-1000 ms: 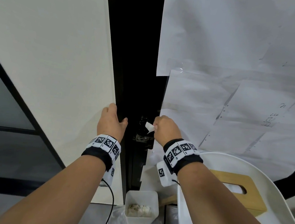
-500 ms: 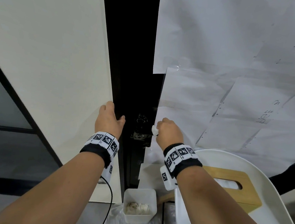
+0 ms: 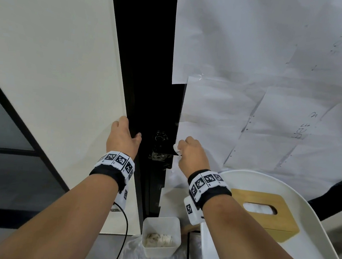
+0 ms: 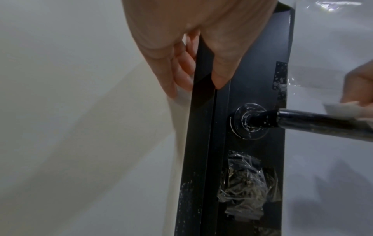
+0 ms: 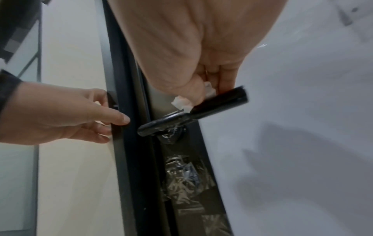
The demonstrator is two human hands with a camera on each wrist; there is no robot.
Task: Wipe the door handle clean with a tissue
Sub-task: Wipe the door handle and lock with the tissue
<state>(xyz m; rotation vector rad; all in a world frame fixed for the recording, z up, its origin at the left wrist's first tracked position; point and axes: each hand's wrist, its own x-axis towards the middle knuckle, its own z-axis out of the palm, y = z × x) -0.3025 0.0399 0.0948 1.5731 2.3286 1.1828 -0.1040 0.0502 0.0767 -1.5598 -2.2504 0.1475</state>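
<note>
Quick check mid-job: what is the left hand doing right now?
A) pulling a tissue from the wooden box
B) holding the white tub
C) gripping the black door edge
C: the left hand grips the black door edge, thumb on one face and the other fingers behind.

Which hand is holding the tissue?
The right hand has it. It pinches the white tissue against the black door handle. The left hand holds no tissue; it grips the dark door edge.
</note>
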